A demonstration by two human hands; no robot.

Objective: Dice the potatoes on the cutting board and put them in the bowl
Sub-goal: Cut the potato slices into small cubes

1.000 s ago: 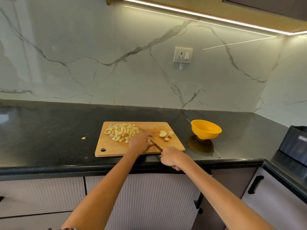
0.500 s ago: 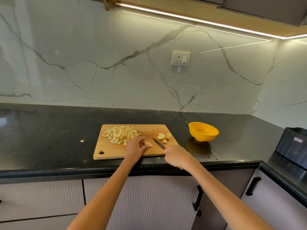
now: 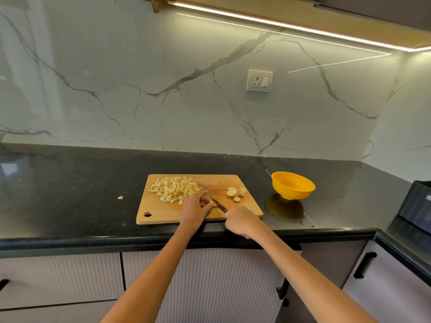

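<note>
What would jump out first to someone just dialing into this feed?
Probably the bright yellow bowl, standing on the black counter right of the wooden cutting board. Next, the pale heap of diced potato at the board's far left, with a few uncut slices at its right. Between them, the left hand steadies a piece while the right hand holds the knife.

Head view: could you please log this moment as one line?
left hand holds potato piece | right hand cuts with knife | dice, slices on board | bowl apart

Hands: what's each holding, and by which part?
Right hand grips the knife by its handle. Left hand holds a potato piece down with its fingertips.
</note>
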